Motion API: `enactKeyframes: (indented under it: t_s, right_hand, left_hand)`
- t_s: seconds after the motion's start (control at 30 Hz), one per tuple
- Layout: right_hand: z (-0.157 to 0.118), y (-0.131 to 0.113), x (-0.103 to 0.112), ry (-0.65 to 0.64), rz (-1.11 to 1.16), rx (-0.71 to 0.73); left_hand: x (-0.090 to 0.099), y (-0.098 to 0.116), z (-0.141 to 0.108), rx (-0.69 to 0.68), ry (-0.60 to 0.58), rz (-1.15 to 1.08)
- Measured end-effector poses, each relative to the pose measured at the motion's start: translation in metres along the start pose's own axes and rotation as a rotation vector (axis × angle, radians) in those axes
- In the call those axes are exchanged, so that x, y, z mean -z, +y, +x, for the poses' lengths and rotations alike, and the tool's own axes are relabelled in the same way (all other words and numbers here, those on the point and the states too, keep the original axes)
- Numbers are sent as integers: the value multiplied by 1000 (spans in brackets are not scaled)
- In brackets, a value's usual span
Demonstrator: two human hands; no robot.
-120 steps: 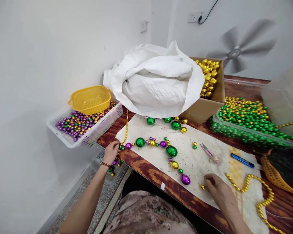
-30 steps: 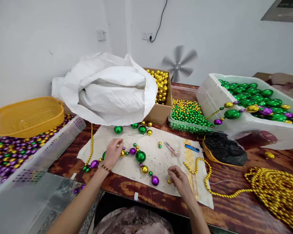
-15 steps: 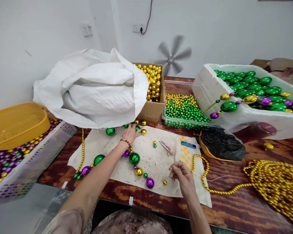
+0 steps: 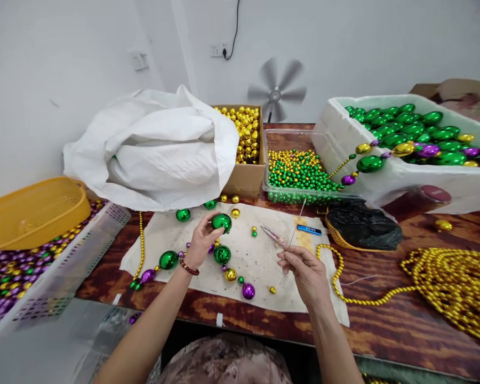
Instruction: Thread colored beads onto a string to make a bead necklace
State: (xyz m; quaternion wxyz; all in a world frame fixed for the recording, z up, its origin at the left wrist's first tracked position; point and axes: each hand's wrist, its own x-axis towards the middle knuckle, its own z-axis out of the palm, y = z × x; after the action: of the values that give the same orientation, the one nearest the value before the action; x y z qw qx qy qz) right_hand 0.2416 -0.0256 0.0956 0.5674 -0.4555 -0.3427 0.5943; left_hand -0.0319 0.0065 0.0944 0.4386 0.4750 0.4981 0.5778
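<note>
Cloth (image 4: 260, 274) beneath; I log left hand (image 4: 201, 242) holding green ball (image 4: 222, 222) between thumb and fingers, right hand (image 4: 305, 268) pinching needle (image 4: 298, 221).

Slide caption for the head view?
Left hand holds a green ball over the cloth; right hand pinches a thin rod.

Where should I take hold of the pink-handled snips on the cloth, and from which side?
The snips are probably best gripped by the pink handles, from the near right: the pointed blades aim away to the left, the handles toward the right hand. That hand is pinching a thin rod, so mind it.
</note>
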Motion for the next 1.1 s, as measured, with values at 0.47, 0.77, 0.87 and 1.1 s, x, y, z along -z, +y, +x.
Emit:
enactKeyframes:
  t_s: [0.47,0.77,0.87,1.1]
  right_hand:
    - [5,-49,-17,18,-70,355]
    - [-22,-10,-3,-9,-204,164]
    - [-29,14,7,21,-208,98]
    - [-31,-28,10,108,-140,205]
  left_hand:
    - [-2,22,-35,307,-2,-402]
    - [-35,14,-45,125,-139,73]
    - [-30,19,-41,59,-125,117]
    - [8,21,-44,83,-35,136]
